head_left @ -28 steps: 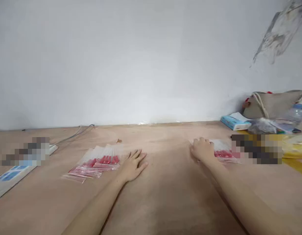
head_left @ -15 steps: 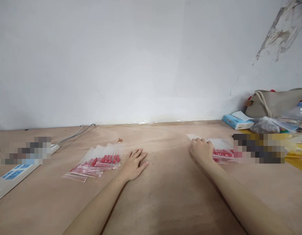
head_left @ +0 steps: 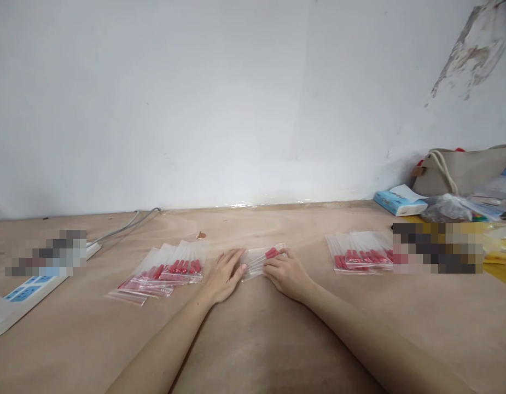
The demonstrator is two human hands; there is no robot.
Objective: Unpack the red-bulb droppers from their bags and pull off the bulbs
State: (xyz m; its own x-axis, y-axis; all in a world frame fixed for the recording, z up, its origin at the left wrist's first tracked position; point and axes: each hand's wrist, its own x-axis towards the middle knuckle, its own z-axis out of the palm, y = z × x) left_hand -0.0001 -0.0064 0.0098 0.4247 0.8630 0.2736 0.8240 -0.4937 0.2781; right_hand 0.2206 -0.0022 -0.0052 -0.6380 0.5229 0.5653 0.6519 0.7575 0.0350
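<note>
Between my hands a clear plastic bag [head_left: 256,257] lies at the middle of the wooden table, with slim pale rods with red ends inside. My left hand [head_left: 225,278] pinches its left edge between thumb and fingers. On the right end my right hand [head_left: 288,273] has its fingers closed over the bag, beside the red ends. To the left lie several overlapping bags [head_left: 181,268] with red-ended pieces in them. A second group of such bags [head_left: 359,254] is spread to the right, apart from my right hand.
A white power strip [head_left: 35,290] with blue sockets stands at the left, its grey cable [head_left: 129,225] running to the wall. At the back right are a blue tissue pack [head_left: 396,203], a grey bag [head_left: 470,172] and yellow plastic packaging [head_left: 499,257]. Blurred patches hide parts of both sides.
My right hand has moved left from the right-hand group, bringing one bag to the middle. My left hand has stayed nearly in place, and its spread fingers now close at the bag's edge.
</note>
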